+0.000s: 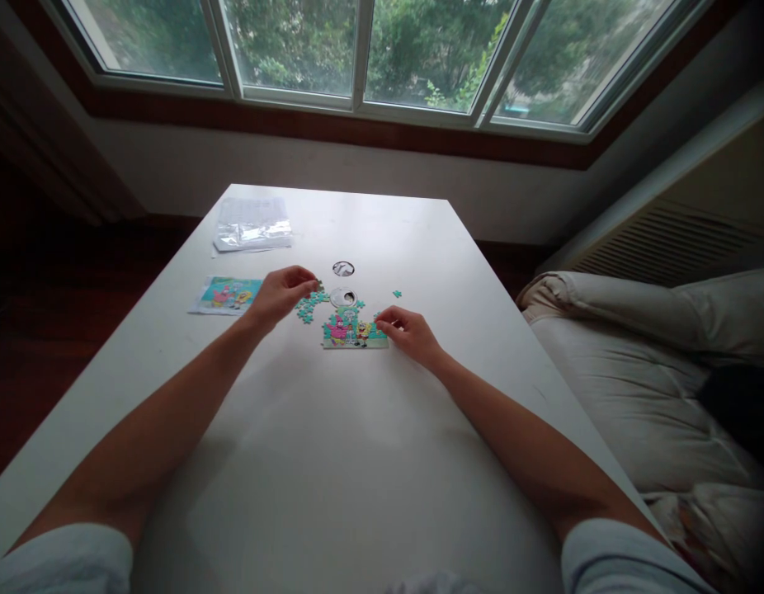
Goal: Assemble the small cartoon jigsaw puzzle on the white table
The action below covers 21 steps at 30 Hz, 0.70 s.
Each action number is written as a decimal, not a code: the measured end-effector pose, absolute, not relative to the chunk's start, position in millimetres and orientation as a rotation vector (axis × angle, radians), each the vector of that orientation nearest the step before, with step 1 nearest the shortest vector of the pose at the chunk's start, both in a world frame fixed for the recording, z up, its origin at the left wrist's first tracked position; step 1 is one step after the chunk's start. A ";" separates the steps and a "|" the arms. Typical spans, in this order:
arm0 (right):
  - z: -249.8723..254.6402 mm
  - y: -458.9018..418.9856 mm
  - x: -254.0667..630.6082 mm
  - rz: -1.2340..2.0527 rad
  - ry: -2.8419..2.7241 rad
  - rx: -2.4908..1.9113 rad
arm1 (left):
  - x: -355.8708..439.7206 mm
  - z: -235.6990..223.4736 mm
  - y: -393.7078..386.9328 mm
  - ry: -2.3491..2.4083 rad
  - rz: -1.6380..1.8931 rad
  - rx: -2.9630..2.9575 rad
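Note:
A partly built cartoon jigsaw puzzle (355, 332) lies on the white table (332, 462). Loose teal pieces (308, 307) are scattered just left of it, and one single piece (397, 294) lies to the upper right. My left hand (281, 294) reaches over the loose pieces, its fingers pinched on a small piece. My right hand (410, 331) rests at the puzzle's right edge with fingers curled against it. A printed reference picture (228, 294) lies to the left of my left hand.
A clear plastic bag (253, 223) lies at the table's far left. Two small round objects (343, 283) sit behind the puzzle. A cushioned sofa (642, 371) stands close on the right. Windows run along the far wall.

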State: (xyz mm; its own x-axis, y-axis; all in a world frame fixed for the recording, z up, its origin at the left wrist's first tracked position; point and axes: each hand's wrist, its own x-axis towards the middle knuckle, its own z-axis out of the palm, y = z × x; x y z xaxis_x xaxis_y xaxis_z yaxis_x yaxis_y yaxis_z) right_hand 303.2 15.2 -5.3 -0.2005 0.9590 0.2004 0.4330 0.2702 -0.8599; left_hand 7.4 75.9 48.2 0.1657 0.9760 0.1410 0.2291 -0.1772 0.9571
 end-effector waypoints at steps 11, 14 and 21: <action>-2.7 13.6 298.5 0.629 -2.008 -1.188 | -22.8 20.4 67.2 1.315 0.682 1.783; -2.9 14.0 295.5 0.490 -2.141 -1.067 | -22.9 8.7 52.6 1.346 0.579 1.933; -12.4 16.0 289.9 0.390 -2.280 -1.043 | -8.6 15.6 28.7 1.435 0.688 2.099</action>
State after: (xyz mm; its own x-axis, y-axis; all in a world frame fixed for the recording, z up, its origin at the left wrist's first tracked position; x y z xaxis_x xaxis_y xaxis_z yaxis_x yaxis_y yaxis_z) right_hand 289.9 16.0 -12.4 -0.5152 0.7606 0.3951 0.5862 0.6490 -0.4850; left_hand -8.6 28.7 15.6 0.3159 0.9405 0.1250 0.6869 -0.3175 0.6537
